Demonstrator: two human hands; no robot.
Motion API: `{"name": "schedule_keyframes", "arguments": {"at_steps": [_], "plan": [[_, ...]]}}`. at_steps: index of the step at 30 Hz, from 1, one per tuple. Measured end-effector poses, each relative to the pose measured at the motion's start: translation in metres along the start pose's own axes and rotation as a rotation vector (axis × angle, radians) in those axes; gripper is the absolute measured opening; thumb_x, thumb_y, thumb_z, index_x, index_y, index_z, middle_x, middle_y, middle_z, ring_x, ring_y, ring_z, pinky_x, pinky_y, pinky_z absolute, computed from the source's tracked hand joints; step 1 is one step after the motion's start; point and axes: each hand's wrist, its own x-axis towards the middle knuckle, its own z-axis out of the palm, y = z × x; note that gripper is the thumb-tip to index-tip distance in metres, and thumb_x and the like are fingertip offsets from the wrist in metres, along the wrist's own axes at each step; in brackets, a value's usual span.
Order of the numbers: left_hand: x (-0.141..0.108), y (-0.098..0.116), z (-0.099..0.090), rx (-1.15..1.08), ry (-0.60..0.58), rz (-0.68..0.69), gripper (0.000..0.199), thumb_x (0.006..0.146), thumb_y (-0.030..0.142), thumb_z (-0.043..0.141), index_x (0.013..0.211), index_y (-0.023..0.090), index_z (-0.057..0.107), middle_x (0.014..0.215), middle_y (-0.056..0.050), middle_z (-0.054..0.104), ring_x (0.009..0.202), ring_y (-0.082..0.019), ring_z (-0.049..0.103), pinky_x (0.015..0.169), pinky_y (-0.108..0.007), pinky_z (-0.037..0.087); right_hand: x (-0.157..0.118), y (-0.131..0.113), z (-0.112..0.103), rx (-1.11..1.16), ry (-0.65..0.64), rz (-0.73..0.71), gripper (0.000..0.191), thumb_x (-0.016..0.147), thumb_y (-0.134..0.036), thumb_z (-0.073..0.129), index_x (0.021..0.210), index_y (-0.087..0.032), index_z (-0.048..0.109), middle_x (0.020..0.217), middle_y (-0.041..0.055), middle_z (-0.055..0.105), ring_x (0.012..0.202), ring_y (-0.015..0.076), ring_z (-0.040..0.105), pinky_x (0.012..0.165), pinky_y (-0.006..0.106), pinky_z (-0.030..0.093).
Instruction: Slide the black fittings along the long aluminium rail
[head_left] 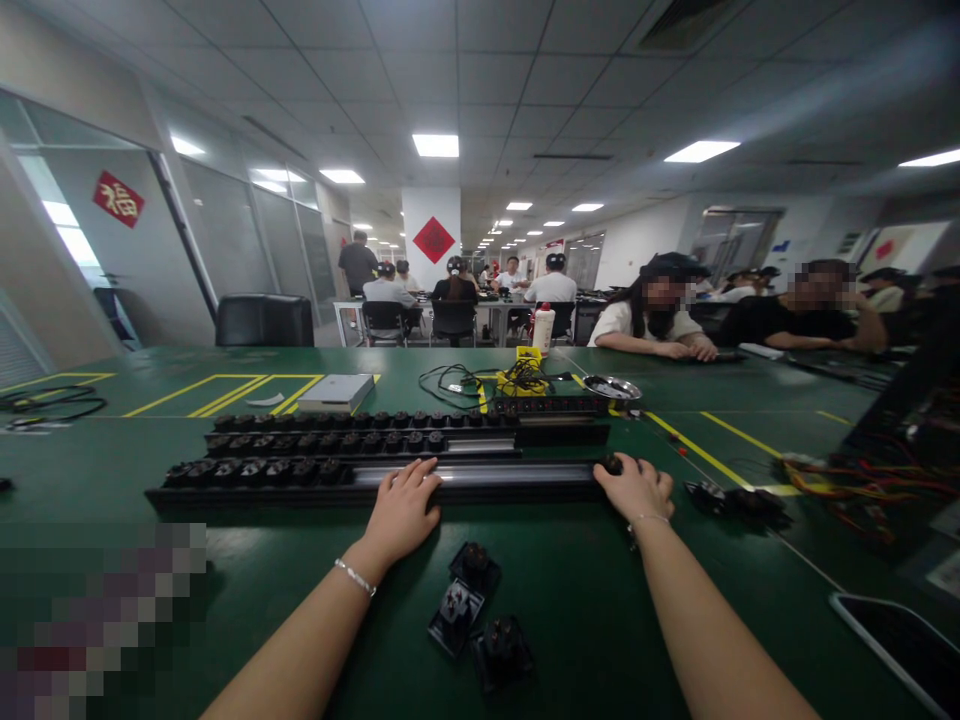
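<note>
My left hand (403, 508) lies on the front black power track (480, 478), its fingers stretched over the top and the thumb at the near side. At the track's right end, my right hand (637, 488) has its fingers bent round a small black socket module (613, 463), mostly covered by the hand. Black round socket modules (259, 470) fill the left part of this track, while its shiny channel shows between my hands. Three loose modules lie on the table before me: one behind (475, 565), a tilted one (455, 605) and the nearest (504, 645).
Two more tracks (330, 443) with modules stand behind. Farther back are a grey box (336, 392), tangled black cables (525, 375) and a metal dish (611, 387). Dark parts (739, 503), coloured wires (847, 490) and a phone (904, 640) lie rightward. Two people sit across, right.
</note>
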Motion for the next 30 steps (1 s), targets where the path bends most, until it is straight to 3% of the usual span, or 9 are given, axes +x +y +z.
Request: {"name": "schedule_keyframes", "arguments": {"at_steps": [11, 19, 26, 30], "plan": [[0.001, 0.000, -0.001, 0.009, -0.006, 0.003, 0.038, 0.073, 0.026, 0.050, 0.110, 0.031, 0.055, 0.141, 0.001, 0.042, 0.130, -0.022, 0.034, 0.103, -0.044, 0.027, 0.003, 0.005, 0.000, -0.085, 0.046, -0.023, 0.072, 0.070, -0.063, 0.040, 0.132, -0.026, 0.042, 0.141, 0.0116, 0.032, 0.128, 0.0349, 0.023, 0.098, 0.055, 0.023], [0.001, 0.001, -0.002, 0.011, -0.024, -0.014, 0.039, 0.073, 0.026, 0.051, 0.111, 0.031, 0.055, 0.141, 0.000, 0.042, 0.130, -0.022, 0.034, 0.104, -0.044, 0.027, 0.004, 0.006, -0.008, -0.004, 0.053, -0.021, 0.067, 0.071, -0.055, 0.042, 0.130, -0.025, 0.044, 0.135, 0.0081, 0.042, 0.121, 0.0337, 0.032, 0.093, 0.047, 0.035], [0.001, 0.001, -0.001, 0.009, -0.011, -0.003, 0.038, 0.072, 0.026, 0.051, 0.110, 0.031, 0.055, 0.140, 0.001, 0.043, 0.130, -0.022, 0.035, 0.104, -0.044, 0.026, 0.010, 0.010, -0.007, -0.014, 0.035, -0.018, 0.067, 0.070, -0.057, 0.043, 0.130, -0.027, 0.044, 0.135, 0.0070, 0.041, 0.120, 0.0344, 0.034, 0.093, 0.046, 0.035], [0.001, 0.001, -0.002, 0.015, -0.022, -0.007, 0.037, 0.073, 0.026, 0.050, 0.110, 0.030, 0.055, 0.140, 0.001, 0.042, 0.129, -0.023, 0.035, 0.104, -0.045, 0.026, 0.016, 0.012, -0.010, -0.063, -0.040, -0.041, 0.068, 0.070, -0.059, 0.042, 0.131, -0.028, 0.044, 0.137, 0.0091, 0.039, 0.119, 0.0360, 0.035, 0.091, 0.049, 0.035]]}}
